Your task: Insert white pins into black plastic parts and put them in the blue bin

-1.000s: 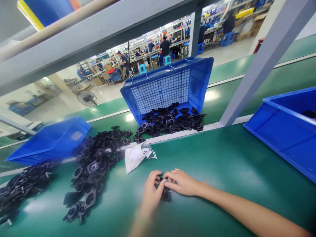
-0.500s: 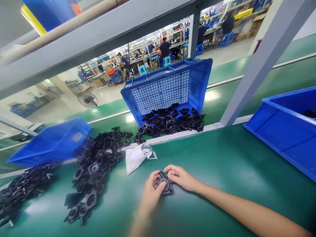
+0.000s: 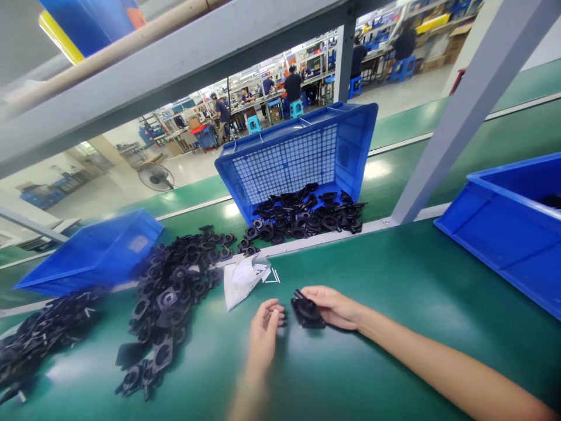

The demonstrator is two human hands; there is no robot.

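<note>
Changing hands at lower centre
Right hand (image 3: 333, 305) now pinches the black flanged housing (image 3: 307, 313); left hand (image 3: 263, 332) (freed by this) curls half-open.

Bare-armed. Gripping with right hand (image 3: 336, 307), right forearm (image 3: 421, 354) slanting in from lower right. Holding left hand (image 3: 264, 330) near but apart, fingers loosely curled inward, left forearm (image 3: 250, 389) blurred toward bottom edge.

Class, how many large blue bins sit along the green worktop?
3: the left bin, beside black parts; the middle bin, tipped over; the right bin, cut off by the frame.
</note>
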